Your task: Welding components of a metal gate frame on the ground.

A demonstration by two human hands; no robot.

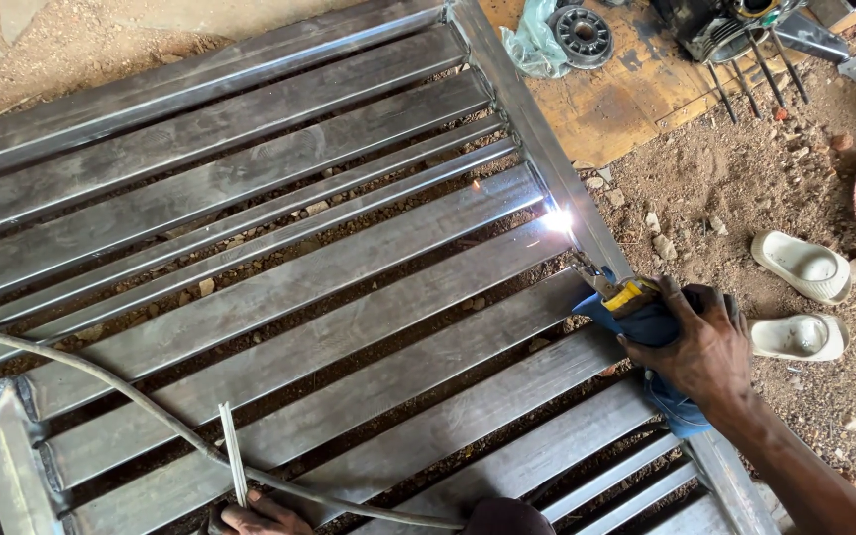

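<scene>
Steel gate frame [279, 258] lies flat on the dirt ground, slats tacked along its right rail. Right hand [700, 347], fingers closed around a blue-wrapped electrode holder [646, 312], strikes an arc [557, 220] at a mid-rail joint; lower joints look unwelded, I judge. Left hand [260, 517], cut off at bottom, pinches spare rods [233, 451] beside the cable [101, 386].

The right hand [700, 347] has its grip on a welding holder [631, 297], whose tip meets the metal frame [349, 287] just ahead at the arc [558, 220]. Two sandals [802, 297] lie right of the grip on the ground. The left hand [255, 515], well left of it, holds rods [233, 451] over a cable [131, 391] crossing the frame.
</scene>
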